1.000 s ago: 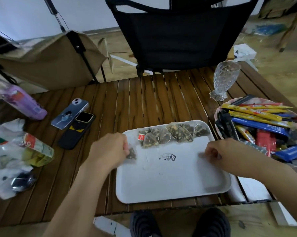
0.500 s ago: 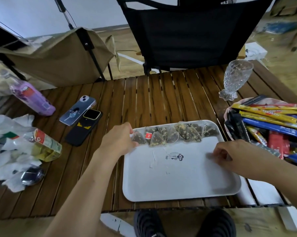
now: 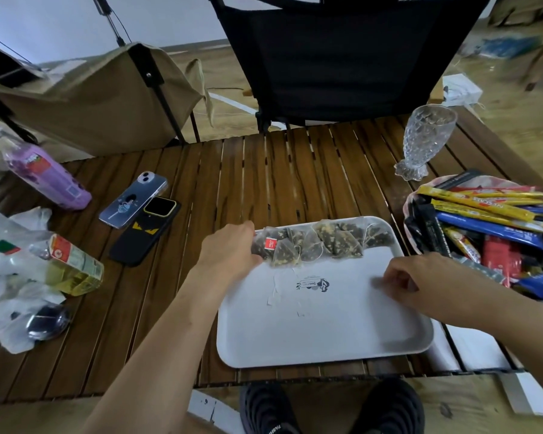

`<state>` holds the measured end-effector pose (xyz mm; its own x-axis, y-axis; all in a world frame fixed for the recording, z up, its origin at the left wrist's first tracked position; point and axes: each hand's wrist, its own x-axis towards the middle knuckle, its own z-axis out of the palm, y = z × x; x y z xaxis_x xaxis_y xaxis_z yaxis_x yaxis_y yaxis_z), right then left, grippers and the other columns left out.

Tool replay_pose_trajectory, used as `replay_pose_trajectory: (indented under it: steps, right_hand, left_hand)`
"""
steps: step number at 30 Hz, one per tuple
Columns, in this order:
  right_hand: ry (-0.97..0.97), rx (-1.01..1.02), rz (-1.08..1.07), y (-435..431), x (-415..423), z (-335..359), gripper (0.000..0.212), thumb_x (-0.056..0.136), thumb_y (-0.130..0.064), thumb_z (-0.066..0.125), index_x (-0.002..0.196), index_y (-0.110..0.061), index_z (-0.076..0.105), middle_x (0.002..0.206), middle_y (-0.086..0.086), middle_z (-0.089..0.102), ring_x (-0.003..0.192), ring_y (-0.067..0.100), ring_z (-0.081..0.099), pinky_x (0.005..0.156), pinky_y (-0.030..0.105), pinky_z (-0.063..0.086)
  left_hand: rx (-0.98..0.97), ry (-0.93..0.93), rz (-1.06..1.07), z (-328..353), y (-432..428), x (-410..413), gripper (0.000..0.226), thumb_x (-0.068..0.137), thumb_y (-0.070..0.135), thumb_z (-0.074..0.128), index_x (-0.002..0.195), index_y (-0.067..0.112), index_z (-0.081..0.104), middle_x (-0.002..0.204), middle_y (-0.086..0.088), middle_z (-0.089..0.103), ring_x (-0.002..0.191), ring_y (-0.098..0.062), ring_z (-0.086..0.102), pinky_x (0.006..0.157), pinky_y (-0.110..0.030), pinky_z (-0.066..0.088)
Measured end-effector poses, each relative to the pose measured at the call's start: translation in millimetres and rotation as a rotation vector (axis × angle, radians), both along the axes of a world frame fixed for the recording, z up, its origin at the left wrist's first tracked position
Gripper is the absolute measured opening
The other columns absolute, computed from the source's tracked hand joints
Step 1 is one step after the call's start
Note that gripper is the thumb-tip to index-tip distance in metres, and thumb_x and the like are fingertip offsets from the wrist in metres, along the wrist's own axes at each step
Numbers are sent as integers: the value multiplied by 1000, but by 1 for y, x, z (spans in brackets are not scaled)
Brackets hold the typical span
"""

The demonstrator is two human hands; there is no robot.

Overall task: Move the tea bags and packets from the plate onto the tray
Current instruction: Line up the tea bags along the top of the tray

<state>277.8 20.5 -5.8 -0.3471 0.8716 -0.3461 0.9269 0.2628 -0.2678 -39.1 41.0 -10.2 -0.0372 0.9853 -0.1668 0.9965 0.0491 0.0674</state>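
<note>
Tea bags (image 3: pixel 320 242) are lying in an overlapping row along the far edge of the tray (image 3: pixel 326 333), so that share of the job is looking nearly finished. The left hand (image 3: pixel 229 249) is curling its fingers onto the end tea bag (image 3: pixel 261 249), seemingly settling it into place. The right hand (image 3: pixel 420 283) is resting on the tray's right side with bent fingers; whether it is pinching anything, I cannot tell. Packets (image 3: pixel 483 214) are sitting heaped on the plate (image 3: pixel 410 211) just beside the tray, all waiting to be moved.
</note>
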Motion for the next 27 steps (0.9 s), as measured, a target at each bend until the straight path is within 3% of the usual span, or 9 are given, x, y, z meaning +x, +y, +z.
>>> replay_pose_trajectory:
  steps: [4, 8, 20, 23, 27]
  right_hand:
    - [-1, -17, 0, -1, -1, 4, 18, 93, -52, 55, 101, -38, 63, 92, -18, 66, 85, 2, 61, 79, 26, 54]
    - [-11, -14, 0, -2, -2, 5, 17, 93, -49, 56, 103, -37, 64, 94, -18, 67, 86, 2, 61, 81, 27, 55]
    - [-35, 4, 2, -2, -4, 5, 14, 94, -44, 56, 105, -37, 61, 96, -18, 66, 87, 2, 60, 80, 26, 54]
    - [-52, 14, -1, -3, -6, 9, 16, 93, -39, 58, 108, -35, 62, 95, -15, 66, 86, 6, 62, 78, 29, 55]
    - [-45, 60, -19, -6, -12, 18, 19, 94, -44, 54, 110, -34, 59, 102, -11, 68, 91, 13, 64, 79, 33, 55]
  left_hand:
    - [-8, -12, 0, 2, -1, -1, 48, 90, 39, 72, 129, 22, 50, 109, 2, 64, 87, -14, 63, 65, -24, 50]
    - [2, -34, 20, 9, -2, -5, 51, 86, 40, 76, 126, 24, 48, 97, 5, 60, 78, -11, 62, 55, -20, 44]
    - [12, -56, -11, 14, -6, -4, 51, 87, 41, 75, 127, 27, 47, 90, 10, 59, 71, -9, 61, 53, -19, 42]
    - [49, -52, -13, 22, -12, 0, 52, 89, 48, 70, 129, 28, 44, 82, 12, 57, 68, -8, 60, 54, -20, 45]
    - [166, -104, -74, 31, -24, 16, 32, 96, 55, 54, 117, 32, 46, 77, 13, 57, 68, -6, 60, 59, -29, 53]
